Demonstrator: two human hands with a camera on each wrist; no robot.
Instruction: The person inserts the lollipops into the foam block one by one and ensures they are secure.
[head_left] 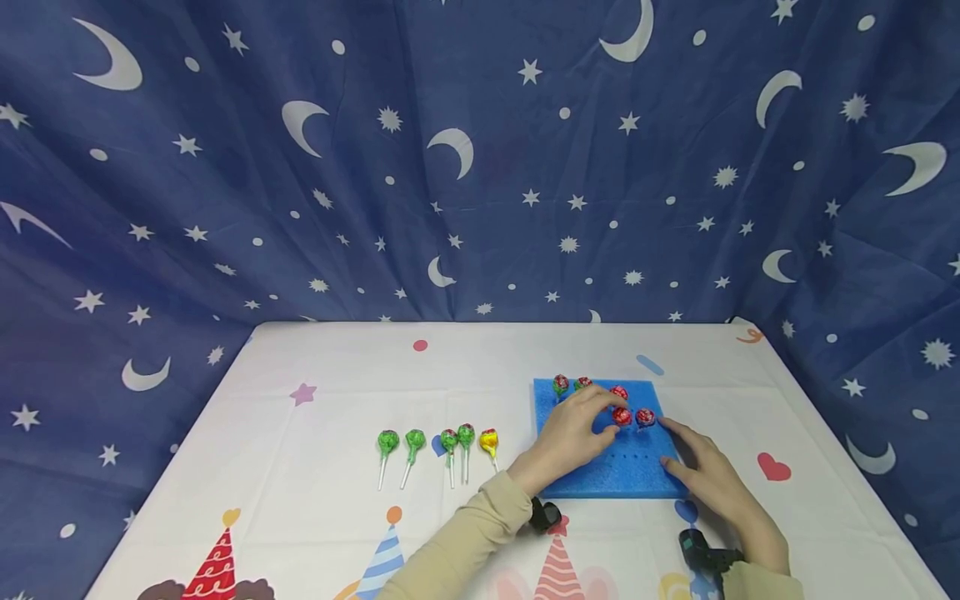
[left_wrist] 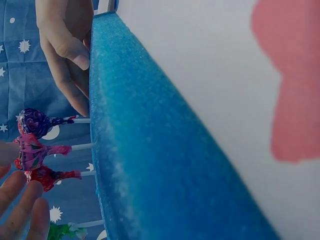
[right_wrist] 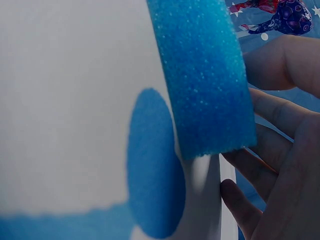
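Starry cloth (head_left: 480, 100) backs the desk (head_left: 360, 367); the left hand (head_left: 572, 435) pinches a red pop (head_left: 622, 417) in the foam (head_left: 600, 482); the right hand (head_left: 708, 475), fingers spread, touches its edge. Best press straight, foam braced.

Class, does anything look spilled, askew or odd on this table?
Nothing looks spilled or damaged; the lollipops in the blue foam block stand upright. Only the yellow lollipop differs mildly, lying beside four mostly green ones on the tablecloth.
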